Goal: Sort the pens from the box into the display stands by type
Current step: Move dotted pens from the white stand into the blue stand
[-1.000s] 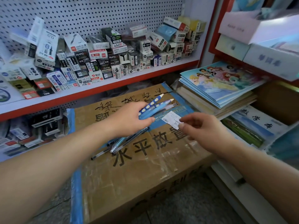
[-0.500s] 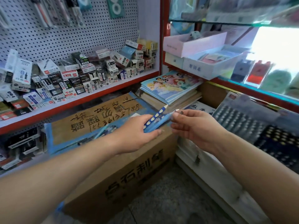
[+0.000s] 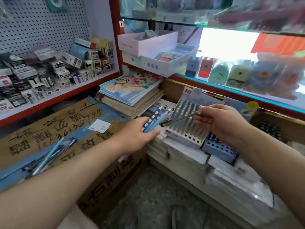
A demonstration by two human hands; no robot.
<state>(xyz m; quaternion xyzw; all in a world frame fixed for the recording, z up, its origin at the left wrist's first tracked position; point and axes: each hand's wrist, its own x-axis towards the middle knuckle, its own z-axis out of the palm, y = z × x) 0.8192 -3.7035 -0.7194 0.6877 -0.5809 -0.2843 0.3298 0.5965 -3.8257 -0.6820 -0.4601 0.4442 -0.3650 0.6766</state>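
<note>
Grey pen [image 3: 181, 119] in right hand [image 3: 222, 123]

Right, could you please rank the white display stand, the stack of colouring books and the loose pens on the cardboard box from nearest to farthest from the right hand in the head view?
1. White display stand, just under and left of the right hand.
2. Stack of colouring books, further left and back.
3. Loose pens, far left on the cardboard box.

Left hand [image 3: 140, 134] grips blue dotted pens [image 3: 156, 119]; right hand [image 3: 221, 123] pinches a thin dark pen [image 3: 181, 119] above the display stand [image 3: 186, 129]
</note>
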